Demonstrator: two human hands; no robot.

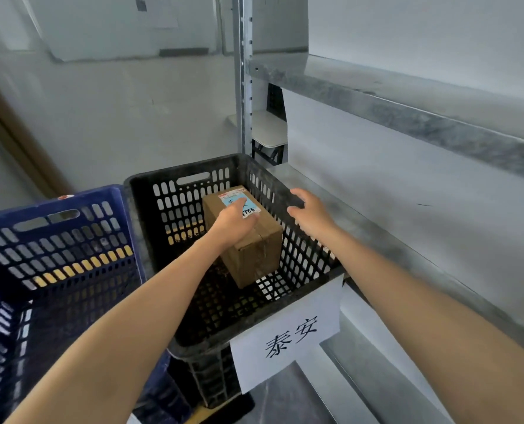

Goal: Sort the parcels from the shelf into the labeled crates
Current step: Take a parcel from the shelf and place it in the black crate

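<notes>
A brown cardboard parcel [256,255] with a white and blue label sits inside the black crate [312,255], near its right wall. My left hand [234,223] lies over the parcel's top, fingers curled down over its upper edge and label. My right hand [308,211] hovers above the crate's right rim with fingers loosely spread, holding nothing. A white paper sign [288,335] with handwritten characters hangs on the crate's front wall.
A blue crate [55,240] stands directly left of the black one. The grey metal shelf [407,228] runs along the right, with its upper board [423,114] above and a steel upright [245,87] behind the crates. A white stool stands behind the upright.
</notes>
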